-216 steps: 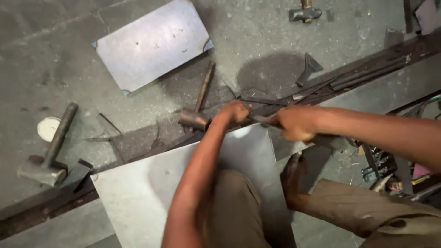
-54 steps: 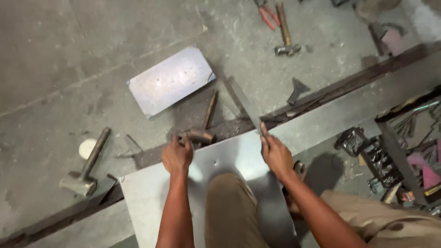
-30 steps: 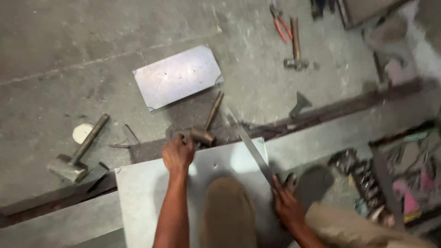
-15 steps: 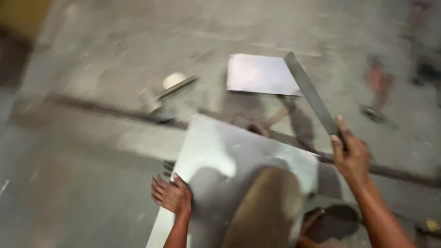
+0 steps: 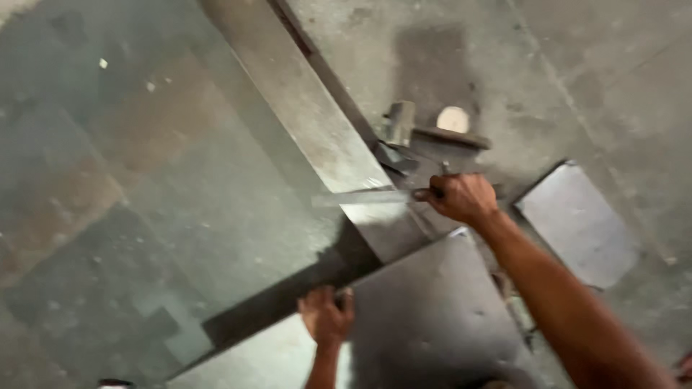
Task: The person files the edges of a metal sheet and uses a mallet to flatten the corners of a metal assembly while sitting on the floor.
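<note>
My right hand (image 5: 461,198) grips one end of a long flat metal strip (image 5: 360,197) that points left, level above the floor. My left hand (image 5: 326,317) rests with fingers apart on the near edge of a large grey metal sheet (image 5: 432,317) lying on the floor in front of me. A long steel beam (image 5: 310,115) runs diagonally from the top to the sheet, passing under the strip.
A sledgehammer (image 5: 411,130) lies beyond the beam beside a small round pale object (image 5: 453,119). A smaller metal plate (image 5: 580,223) lies on the concrete floor at the right. The view is motion-blurred.
The view has swung round to the left. My right hand has brought the metal strip down from an upright tilt to level over the beam. My left hand stays on the sheet's edge.
</note>
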A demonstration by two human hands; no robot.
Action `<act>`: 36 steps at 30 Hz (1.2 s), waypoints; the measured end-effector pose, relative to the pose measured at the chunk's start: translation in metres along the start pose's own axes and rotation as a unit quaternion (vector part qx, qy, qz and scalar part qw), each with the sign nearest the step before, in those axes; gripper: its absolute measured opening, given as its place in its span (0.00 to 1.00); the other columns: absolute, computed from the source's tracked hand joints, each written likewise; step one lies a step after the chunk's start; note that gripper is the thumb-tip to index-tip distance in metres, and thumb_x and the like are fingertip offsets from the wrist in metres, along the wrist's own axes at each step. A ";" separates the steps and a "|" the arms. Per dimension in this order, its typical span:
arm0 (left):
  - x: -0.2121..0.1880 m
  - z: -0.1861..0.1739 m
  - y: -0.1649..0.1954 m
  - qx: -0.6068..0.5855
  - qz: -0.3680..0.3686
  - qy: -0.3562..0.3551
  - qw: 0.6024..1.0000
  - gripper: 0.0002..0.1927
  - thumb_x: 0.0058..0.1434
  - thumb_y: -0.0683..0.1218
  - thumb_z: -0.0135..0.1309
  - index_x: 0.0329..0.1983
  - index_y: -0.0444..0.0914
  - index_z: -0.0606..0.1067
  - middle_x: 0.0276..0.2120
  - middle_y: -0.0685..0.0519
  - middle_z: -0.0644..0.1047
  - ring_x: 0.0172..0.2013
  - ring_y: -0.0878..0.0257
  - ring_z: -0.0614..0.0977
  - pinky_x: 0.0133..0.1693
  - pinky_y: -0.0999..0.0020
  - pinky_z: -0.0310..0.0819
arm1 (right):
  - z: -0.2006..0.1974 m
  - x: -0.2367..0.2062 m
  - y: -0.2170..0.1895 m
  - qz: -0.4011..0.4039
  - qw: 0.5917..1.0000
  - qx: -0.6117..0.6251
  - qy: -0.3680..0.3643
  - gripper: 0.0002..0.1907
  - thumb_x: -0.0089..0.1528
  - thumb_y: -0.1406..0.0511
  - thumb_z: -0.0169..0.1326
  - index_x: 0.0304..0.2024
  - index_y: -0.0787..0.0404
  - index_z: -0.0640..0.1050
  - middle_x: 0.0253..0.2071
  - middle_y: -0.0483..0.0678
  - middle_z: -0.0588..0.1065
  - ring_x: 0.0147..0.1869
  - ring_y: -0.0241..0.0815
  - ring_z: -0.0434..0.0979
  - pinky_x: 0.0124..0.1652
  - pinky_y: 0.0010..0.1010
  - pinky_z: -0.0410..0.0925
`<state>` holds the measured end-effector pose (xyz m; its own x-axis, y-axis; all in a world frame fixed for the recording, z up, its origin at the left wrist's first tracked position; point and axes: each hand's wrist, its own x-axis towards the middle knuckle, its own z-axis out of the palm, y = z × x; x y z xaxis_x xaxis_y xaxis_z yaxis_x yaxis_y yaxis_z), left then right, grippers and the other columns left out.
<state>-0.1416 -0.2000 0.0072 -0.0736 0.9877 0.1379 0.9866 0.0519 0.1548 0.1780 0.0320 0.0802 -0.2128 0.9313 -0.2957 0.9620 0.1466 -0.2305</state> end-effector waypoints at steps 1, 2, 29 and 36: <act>0.002 -0.001 -0.002 -0.035 -0.006 -0.032 0.999 0.27 0.57 0.65 0.49 0.33 0.36 0.80 0.34 0.43 0.82 0.38 0.48 0.82 0.46 0.46 0.69 | 0.004 0.014 -0.005 -0.035 0.999 0.000 0.003 0.25 0.60 0.42 0.55 0.32 0.53 0.84 0.28 0.48 0.81 0.27 0.51 0.81 0.26 0.44 0.72; 0.006 -0.004 -0.006 -0.070 -0.021 -0.066 0.995 0.26 0.58 0.63 0.50 0.33 0.36 0.80 0.34 0.43 0.82 0.38 0.48 0.82 0.45 0.47 0.69 | 0.008 0.026 -0.012 -0.042 0.999 0.002 -0.017 0.25 0.61 0.41 0.55 0.32 0.54 0.84 0.29 0.47 0.81 0.28 0.51 0.81 0.27 0.44 0.73; -0.038 0.000 -0.018 -0.058 -0.135 -0.018 0.989 0.26 0.67 0.59 0.43 0.34 0.35 0.82 0.33 0.44 0.83 0.41 0.49 0.83 0.52 0.53 0.69 | 0.256 -0.365 0.103 0.131 0.895 0.425 -0.035 0.26 0.75 0.56 0.53 0.57 0.78 0.75 0.43 0.66 0.78 0.44 0.50 0.78 0.44 0.38 0.70; -0.066 -0.019 -0.009 -0.017 -0.100 -0.025 0.994 0.24 0.68 0.57 0.45 0.27 0.38 0.82 0.28 0.42 0.82 0.32 0.45 0.83 0.48 0.49 0.74 | 0.231 -0.371 0.072 0.048 0.895 0.443 0.002 0.28 0.73 0.52 0.53 0.61 0.71 0.73 0.44 0.59 0.77 0.48 0.51 0.77 0.47 0.45 0.71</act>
<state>-0.1480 -0.2684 0.0157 -0.2600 0.9642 0.0519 0.9471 0.2442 0.2082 0.2862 -0.3797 -0.0406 -0.1349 0.9269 -0.3502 0.4628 -0.2536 -0.8494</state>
